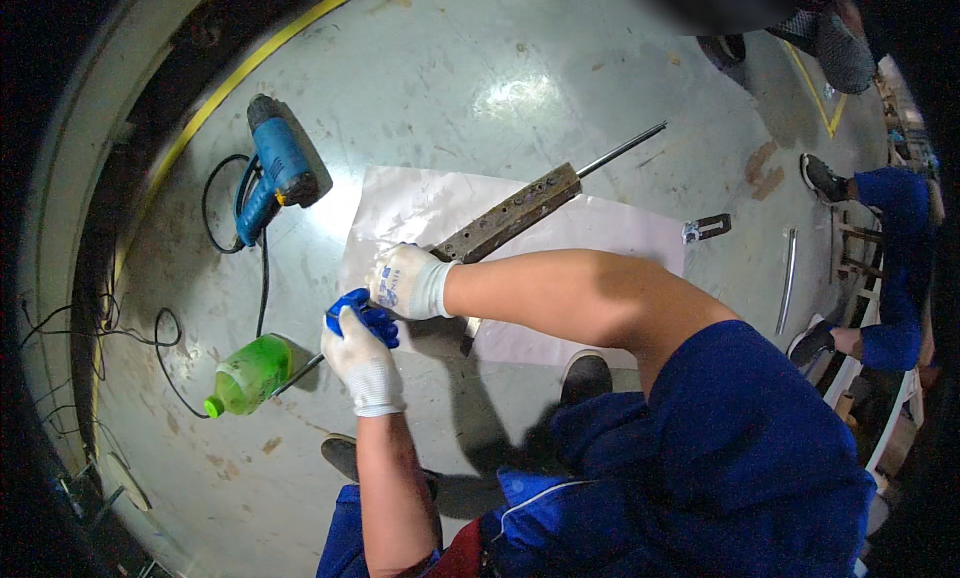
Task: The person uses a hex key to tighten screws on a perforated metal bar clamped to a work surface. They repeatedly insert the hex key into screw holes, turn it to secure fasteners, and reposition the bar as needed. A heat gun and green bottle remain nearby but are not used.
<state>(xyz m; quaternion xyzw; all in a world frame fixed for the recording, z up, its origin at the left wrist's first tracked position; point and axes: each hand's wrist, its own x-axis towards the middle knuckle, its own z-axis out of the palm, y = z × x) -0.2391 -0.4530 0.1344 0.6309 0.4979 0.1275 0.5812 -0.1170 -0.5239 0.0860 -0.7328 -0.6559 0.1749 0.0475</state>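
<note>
Both my hands wear white gloves with blue palms and meet left of the picture's middle, over a pale sheet point(620, 233) on the floor. My left hand point(360, 348) is closed around a thin metal rod point(300, 374), whose end sticks out at its lower left. Just above it, my right hand point(400, 281) bends down beside the near end of a long, drilled metal block point(515, 216); its fingertips and what they hold are hidden. Another shiny rod length point(625, 148) juts from the block's far end. Whether both lengths are one rod, I cannot tell.
A blue corded heat gun point(282, 158) lies at the upper left. Near my left hand lies a green plastic bottle point(250, 373); black cables point(165, 328) trail left. Rightward are a slotted metal plate point(708, 227) and a metal bar point(787, 281). Other people's feet point(822, 178) stand nearby.
</note>
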